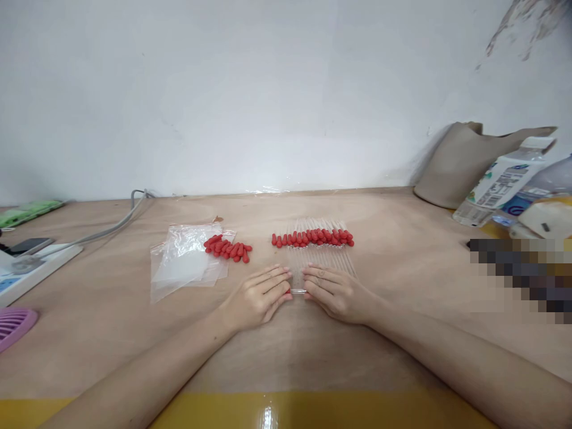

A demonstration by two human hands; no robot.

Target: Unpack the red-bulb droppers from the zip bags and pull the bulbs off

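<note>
Near the front of the table, a clear glass tube point(298, 291) bridges the gap between my hands. My left hand point(263, 293) is closed on its left end, where a bit of red rubber bulb shows at the fingertips. My right hand point(336, 292) pinches the other end of the tube. Just beyond my hands lies a row of glass droppers point(322, 259) with red bulbs, their thin tubes side by side. To the left, a pile of loose red rubber bulbs point(229, 248) sits partly on clear plastic bags point(183, 265).
At the left are a white power strip point(49, 268) with a grey cable point(111, 229), a phone point(31, 245), a purple slotted plastic item point(15, 328) and a green packet point(31, 213). A grey-beige container point(447, 167) and a labelled bottle point(503, 182) stand at the right.
</note>
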